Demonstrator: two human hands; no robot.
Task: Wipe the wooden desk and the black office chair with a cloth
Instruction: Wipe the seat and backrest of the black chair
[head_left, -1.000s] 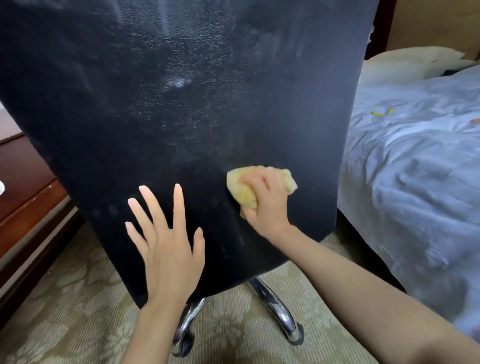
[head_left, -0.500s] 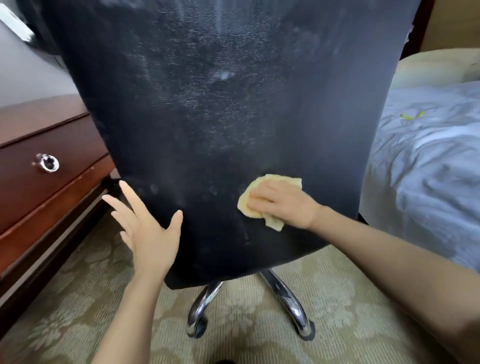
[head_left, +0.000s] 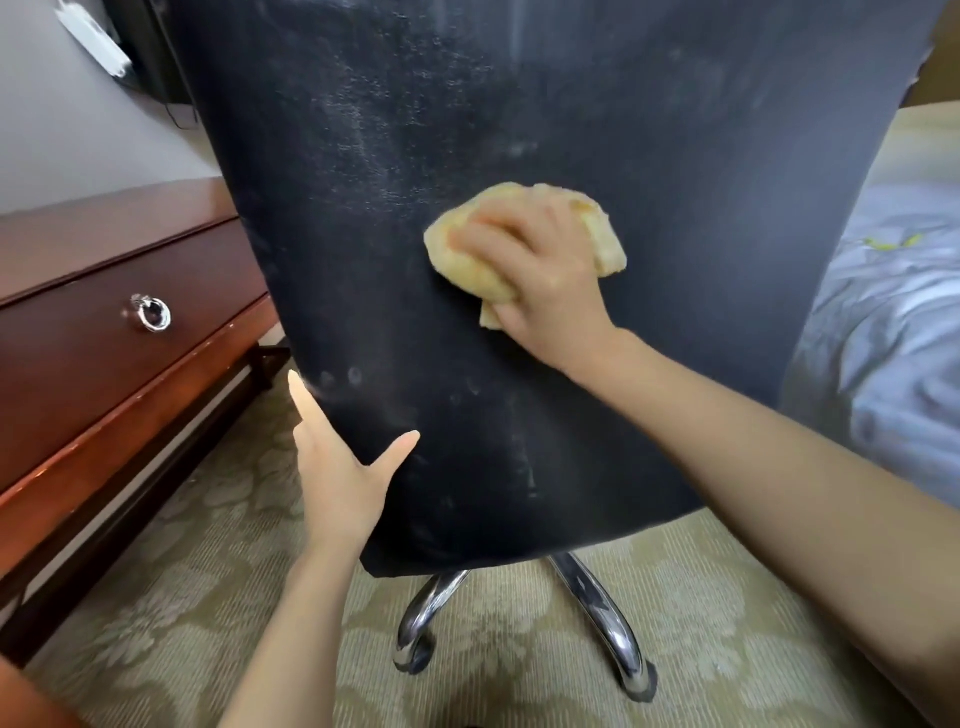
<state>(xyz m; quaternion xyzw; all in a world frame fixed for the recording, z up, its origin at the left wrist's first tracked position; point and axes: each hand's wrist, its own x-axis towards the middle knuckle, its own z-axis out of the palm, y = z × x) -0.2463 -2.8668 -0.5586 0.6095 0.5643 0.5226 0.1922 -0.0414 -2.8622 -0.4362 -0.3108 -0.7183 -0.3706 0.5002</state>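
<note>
Head view: right hand (head_left: 540, 280), its grip bunching the yellow cloth (head_left: 467, 270), has swept higher up the chair back (head_left: 649, 156), left hand (head_left: 343, 467) now clasping its edge, so wiping continues.

No text, label, brand or number is readable anywhere, as far as this slightly blurred view shows.

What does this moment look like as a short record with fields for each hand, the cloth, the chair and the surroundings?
right hand: the right hand presses a crumpled yellow cloth against the chair back
left hand: the left hand grips the lower left edge of the back, thumb on the near face
chair: black office chair back, dusty smears showing; chrome base legs below
desk: dark wooden desk at left, drawer with a metal ring pull
floor: pale patterned carpet
bed: grey bedding at right
</note>
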